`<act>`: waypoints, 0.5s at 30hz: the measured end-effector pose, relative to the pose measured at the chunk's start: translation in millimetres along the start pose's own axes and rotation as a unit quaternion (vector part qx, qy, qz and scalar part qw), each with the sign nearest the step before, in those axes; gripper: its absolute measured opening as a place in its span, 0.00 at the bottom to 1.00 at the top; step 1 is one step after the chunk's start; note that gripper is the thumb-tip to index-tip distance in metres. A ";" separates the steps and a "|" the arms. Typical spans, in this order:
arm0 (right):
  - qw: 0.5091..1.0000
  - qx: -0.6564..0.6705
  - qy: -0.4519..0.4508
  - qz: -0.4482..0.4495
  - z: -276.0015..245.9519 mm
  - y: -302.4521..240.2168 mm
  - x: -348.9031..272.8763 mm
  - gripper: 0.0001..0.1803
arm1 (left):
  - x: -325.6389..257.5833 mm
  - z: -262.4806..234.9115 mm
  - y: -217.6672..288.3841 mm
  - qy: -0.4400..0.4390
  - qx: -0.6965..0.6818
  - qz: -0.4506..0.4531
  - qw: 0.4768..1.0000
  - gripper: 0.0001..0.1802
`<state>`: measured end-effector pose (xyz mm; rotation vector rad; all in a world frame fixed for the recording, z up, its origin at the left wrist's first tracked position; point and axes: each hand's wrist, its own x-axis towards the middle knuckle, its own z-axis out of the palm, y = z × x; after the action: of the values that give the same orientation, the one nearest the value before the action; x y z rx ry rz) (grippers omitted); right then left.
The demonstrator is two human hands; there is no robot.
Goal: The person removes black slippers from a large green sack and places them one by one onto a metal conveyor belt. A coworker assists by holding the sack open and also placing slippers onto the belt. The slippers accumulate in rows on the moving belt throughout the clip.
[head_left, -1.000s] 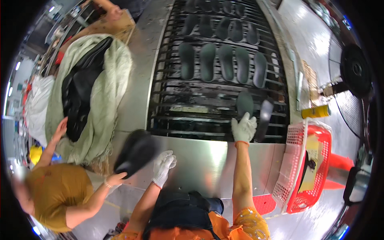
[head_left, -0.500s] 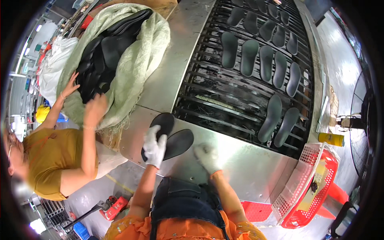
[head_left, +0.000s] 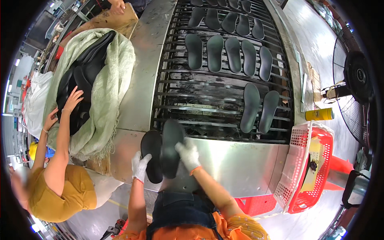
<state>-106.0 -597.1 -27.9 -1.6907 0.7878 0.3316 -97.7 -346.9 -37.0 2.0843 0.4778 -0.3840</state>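
Note:
Both my hands wear white gloves, each closed at the edge of a dark shoe sole. My left hand (head_left: 141,165) holds the left sole (head_left: 152,150) by its outer edge. My right hand (head_left: 188,154) grips the right sole (head_left: 171,149), which looks raised a little and reaches over the slatted conveyor's near end. The two soles sit side by side with their long axes pointing away from me, over the metal ledge (head_left: 228,160). Several more soles (head_left: 251,108) lie in rows on the slatted conveyor (head_left: 200,90), with two in the nearest row at the right.
At left, a co-worker (head_left: 64,192) reaches into a pale green sack (head_left: 118,72) of black soles. White and red plastic baskets (head_left: 316,172) stand at the right, near a yellow can (head_left: 319,114) and a black fan (head_left: 356,76). Another person's hand (head_left: 117,6) shows at the top left.
My right hand has moved from the bare ledge to grip the right sole. Both soles have turned to point away from me. The whole view has shifted, and the co-worker's hands have moved over the sack.

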 end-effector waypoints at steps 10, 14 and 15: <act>0.954 -0.085 0.280 -0.065 -192.7 -31.4 165.2 0.23 | 18.3 75.1 54.0 -0.103 -0.169 0.008 0.980 0.18; 0.894 -0.210 0.362 -0.159 -178.8 -36.9 147.1 0.24 | 22.9 98.9 96.5 -0.118 -0.234 0.006 0.965 0.16; 0.874 -0.241 0.372 -0.196 -168.6 -40.5 130.0 0.24 | 24.9 104.9 102.6 -0.120 -0.249 0.001 0.961 0.14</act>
<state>-16.1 -794.3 -28.7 -2.4473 0.9208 -0.4901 -35.9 -482.0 -27.4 1.5285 0.3792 -0.4566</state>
